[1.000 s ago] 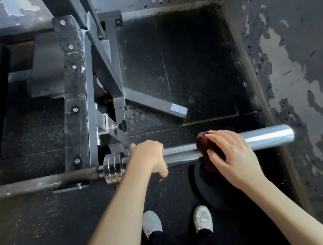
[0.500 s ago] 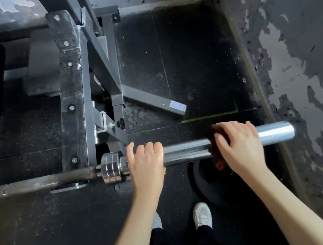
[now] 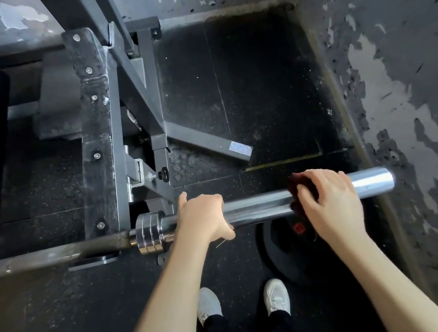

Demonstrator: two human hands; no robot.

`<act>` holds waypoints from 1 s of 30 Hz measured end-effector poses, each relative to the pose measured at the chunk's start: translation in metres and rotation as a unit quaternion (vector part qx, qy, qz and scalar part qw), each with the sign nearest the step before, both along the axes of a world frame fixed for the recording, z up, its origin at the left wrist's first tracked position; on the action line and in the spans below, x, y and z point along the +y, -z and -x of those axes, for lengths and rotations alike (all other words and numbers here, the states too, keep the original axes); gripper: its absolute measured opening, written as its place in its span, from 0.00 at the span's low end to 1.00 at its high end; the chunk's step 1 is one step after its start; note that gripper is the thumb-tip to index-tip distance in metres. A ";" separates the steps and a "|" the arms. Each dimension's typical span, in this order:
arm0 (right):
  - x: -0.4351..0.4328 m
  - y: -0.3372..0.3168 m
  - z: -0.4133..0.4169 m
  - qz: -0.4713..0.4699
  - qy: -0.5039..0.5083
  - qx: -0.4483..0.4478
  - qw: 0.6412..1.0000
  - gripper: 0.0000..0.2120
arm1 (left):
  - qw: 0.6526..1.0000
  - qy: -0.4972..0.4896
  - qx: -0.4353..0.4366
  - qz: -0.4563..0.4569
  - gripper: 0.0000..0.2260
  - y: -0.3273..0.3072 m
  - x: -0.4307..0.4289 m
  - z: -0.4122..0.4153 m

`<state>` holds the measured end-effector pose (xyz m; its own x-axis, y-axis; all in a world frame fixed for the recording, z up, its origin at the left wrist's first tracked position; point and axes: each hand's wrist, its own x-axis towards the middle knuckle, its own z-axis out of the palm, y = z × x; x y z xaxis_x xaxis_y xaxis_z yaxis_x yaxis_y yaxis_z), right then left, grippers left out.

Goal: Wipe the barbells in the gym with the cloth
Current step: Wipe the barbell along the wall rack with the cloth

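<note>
Wiping tip: left hand, fingers wrapped round the barbell, should pin it while right hand, fingers curled over the cloth, drags toward 3 o'clock.

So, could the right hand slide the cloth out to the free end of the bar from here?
Probably yes. The right hand holds the cloth round the bar, and the shiny stretch from there to the end carries nothing; the left hand grips on the other side.

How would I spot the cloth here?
Find the shiny barbell sleeve pointing toward the right wall. The cloth is the dark red wad on it, under the right hand, the only soft thing on the metal.
</note>
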<state>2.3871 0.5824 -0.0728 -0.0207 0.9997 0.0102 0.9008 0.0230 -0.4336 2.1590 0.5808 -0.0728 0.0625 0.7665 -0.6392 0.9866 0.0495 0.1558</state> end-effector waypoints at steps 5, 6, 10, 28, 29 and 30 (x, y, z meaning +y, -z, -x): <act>-0.021 0.004 0.064 -0.004 -0.061 0.025 0.998 0.13 | 0.996 -0.011 0.021 -0.081 0.16 0.002 -0.013 -0.002; -0.030 0.003 0.064 -0.003 -0.109 0.035 0.993 0.15 | 0.994 -0.013 0.026 -0.109 0.16 0.002 -0.018 -0.005; -0.024 -0.003 0.016 0.009 -0.183 0.021 0.983 0.20 | 0.973 -0.022 0.049 -0.224 0.18 0.011 -0.036 -0.012; 0.007 0.002 -0.018 -0.013 0.019 -0.019 1.000 0.13 | 0.999 0.003 -0.025 0.024 0.18 -0.004 0.016 -0.040; 0.010 0.004 -0.006 -0.009 0.053 -0.016 0.998 0.12 | 1.000 -0.002 -0.016 0.005 0.16 -0.004 0.014 -0.040; 0.008 0.003 0.008 -0.009 0.064 -0.006 0.998 0.11 | 1.000 -0.002 -0.008 -0.019 0.16 -0.003 0.010 -0.040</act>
